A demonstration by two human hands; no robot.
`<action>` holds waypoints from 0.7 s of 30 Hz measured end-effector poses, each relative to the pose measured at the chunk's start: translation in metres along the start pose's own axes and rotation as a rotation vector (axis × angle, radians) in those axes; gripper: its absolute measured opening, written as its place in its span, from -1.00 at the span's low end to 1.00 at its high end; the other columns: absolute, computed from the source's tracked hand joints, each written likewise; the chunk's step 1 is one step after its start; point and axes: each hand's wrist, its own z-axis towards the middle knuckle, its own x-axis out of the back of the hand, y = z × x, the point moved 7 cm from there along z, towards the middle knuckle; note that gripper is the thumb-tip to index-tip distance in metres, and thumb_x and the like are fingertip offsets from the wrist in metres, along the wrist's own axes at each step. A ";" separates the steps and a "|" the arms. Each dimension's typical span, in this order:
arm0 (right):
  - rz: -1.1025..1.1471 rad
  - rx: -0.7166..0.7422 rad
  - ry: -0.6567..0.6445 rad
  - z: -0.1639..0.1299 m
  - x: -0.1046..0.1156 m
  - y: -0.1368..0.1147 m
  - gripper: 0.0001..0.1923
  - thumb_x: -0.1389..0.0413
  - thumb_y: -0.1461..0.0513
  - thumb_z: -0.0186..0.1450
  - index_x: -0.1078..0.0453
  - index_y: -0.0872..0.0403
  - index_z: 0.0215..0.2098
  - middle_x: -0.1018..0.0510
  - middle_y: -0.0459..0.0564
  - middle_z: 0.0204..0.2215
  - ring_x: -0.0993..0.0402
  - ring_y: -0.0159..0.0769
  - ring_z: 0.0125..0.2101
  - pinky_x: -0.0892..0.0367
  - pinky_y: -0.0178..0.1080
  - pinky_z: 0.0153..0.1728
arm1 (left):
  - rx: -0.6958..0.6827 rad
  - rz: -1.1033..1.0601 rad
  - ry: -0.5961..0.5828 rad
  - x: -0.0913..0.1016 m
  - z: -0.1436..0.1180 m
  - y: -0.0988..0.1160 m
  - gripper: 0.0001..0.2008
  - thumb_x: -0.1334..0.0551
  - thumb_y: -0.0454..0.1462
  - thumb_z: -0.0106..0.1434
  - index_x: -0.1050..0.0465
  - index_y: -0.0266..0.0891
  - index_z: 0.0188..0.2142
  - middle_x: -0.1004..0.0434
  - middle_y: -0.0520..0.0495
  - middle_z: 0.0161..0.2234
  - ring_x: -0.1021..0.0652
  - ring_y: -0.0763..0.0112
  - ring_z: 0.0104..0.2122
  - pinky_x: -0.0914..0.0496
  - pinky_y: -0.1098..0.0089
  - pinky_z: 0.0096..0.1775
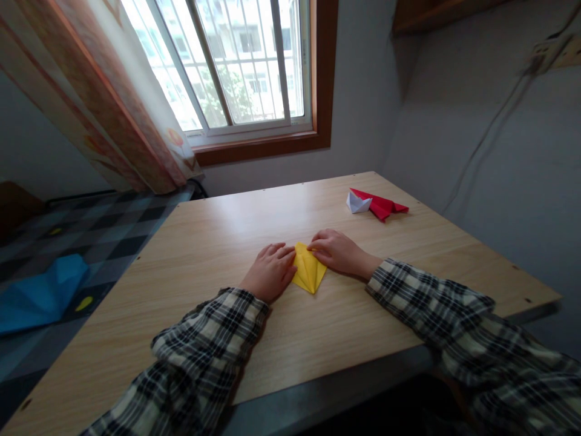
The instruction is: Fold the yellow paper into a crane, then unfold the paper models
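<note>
A yellow sheet of origami paper (309, 272), folded into a kite-like shape with a centre crease, lies on the wooden table, one point towards me. My left hand (271, 271) grips its left edge, with the fingers bent over it and the thumb low beside it. At the upper right edge, my right hand (338, 249) holds the paper between thumb and fingertips. The paper's left corner is hidden under my left fingers. Both wrists come out of plaid sleeves.
A white folded paper boat (358, 203) and a red folded paper plane (385, 206) lie at the table's (254, 224) back right. Blue folded paper (45, 293) rests on a checked cloth (113, 221) at the left. Behind are a window (236, 66) and a curtain (100, 79).
</note>
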 end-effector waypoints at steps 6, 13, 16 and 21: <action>0.027 0.011 0.009 0.001 0.000 0.000 -0.71 -0.02 0.21 0.46 -0.59 0.12 -0.14 -0.60 0.11 -0.12 -0.46 -0.21 -0.14 -0.31 -0.16 -0.03 | 0.022 0.039 -0.042 -0.002 0.001 0.000 -0.57 -0.12 -0.11 0.44 -0.40 -0.27 0.18 -0.48 -0.19 0.18 -0.36 0.03 0.24 -0.18 0.00 0.27; 0.078 -0.038 0.032 0.002 0.003 0.003 -0.63 0.08 0.18 0.52 -0.52 0.16 -0.22 -0.59 0.08 -0.24 -0.46 -0.26 -0.21 -0.30 -0.21 -0.10 | 0.024 0.044 -0.032 -0.004 0.001 -0.003 -0.58 -0.11 -0.11 0.44 -0.40 -0.26 0.18 -0.49 -0.18 0.18 -0.36 0.05 0.23 -0.18 0.02 0.27; 0.084 -0.043 0.041 0.002 0.003 0.005 -0.58 0.11 0.16 0.53 -0.50 0.15 -0.31 -0.57 0.07 -0.29 -0.44 -0.26 -0.24 -0.29 -0.22 -0.11 | 0.033 0.039 -0.033 -0.005 0.001 -0.005 -0.56 -0.10 -0.11 0.45 -0.40 -0.28 0.19 -0.48 -0.19 0.19 -0.37 0.05 0.23 -0.18 0.02 0.27; 0.147 -0.044 0.067 0.002 0.002 0.009 -0.53 0.11 0.15 0.53 -0.50 0.13 -0.40 -0.59 0.07 -0.28 -0.46 -0.27 -0.23 -0.29 -0.22 -0.09 | 0.044 0.028 -0.042 -0.008 0.002 -0.009 -0.53 -0.09 -0.08 0.45 -0.39 -0.32 0.21 -0.46 -0.22 0.20 -0.37 0.04 0.24 -0.19 0.03 0.28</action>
